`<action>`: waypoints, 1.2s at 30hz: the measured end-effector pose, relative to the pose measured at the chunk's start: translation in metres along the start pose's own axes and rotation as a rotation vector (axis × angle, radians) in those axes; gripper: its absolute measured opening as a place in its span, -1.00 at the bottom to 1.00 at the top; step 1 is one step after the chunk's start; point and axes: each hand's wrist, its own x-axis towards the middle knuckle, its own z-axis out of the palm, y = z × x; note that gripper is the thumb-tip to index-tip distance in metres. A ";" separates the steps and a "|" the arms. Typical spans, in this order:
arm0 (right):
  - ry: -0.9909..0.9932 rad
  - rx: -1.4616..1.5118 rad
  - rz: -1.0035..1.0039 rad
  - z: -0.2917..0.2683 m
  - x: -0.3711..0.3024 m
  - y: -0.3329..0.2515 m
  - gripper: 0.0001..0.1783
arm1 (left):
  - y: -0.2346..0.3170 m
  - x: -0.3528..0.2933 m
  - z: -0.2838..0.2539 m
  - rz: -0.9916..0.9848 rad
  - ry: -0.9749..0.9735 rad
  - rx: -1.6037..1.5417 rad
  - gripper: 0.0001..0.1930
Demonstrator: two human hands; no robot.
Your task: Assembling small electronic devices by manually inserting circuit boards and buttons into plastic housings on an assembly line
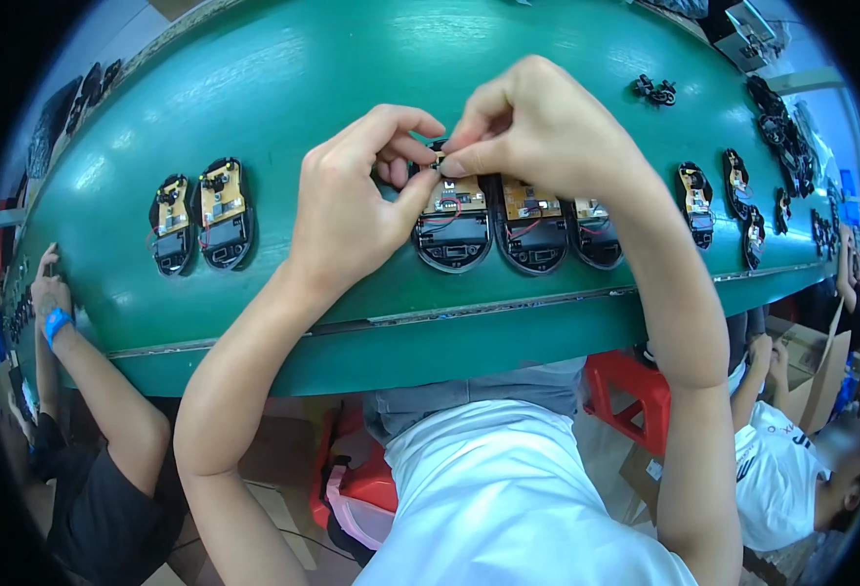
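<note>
My left hand (356,181) and my right hand (537,132) meet over the upper end of an opened black computer mouse base (454,239) with a yellowish circuit board and a red wire. The thumb and fingers of each hand are drawn together around a tiny part at the board's top. What exactly they pinch is too small and covered to name. Right beside this base lie a second open mouse base (532,239) and a third one (598,244), partly hidden by my right forearm. Over to the left, two more mouse bases (173,227) (227,220) lie side by side.
The green table (352,59) has its front edge close to my body. More mouse bases (695,200) and small black parts (654,91) lie to the right, before a dark pile (783,137). A co-worker's arm (107,381) reaches in at left; another person (776,469) sits at right by a red stool (628,396).
</note>
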 end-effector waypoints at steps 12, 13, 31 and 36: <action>0.496 -0.048 -0.405 -0.006 -0.026 0.037 -0.76 | 0.005 -0.001 0.002 0.012 -0.018 0.010 -0.69; 0.490 -0.090 -0.358 -0.019 -0.032 0.038 -0.77 | 0.005 -0.003 0.001 0.037 -0.040 0.048 -0.69; 0.581 -0.758 0.008 -0.096 -0.044 0.134 -0.81 | -0.002 -0.006 -0.144 -0.476 -0.251 0.705 -0.60; 0.643 -0.607 -0.124 -0.086 -0.044 0.124 -0.83 | 0.000 -0.002 -0.103 -0.394 -0.199 0.719 -0.58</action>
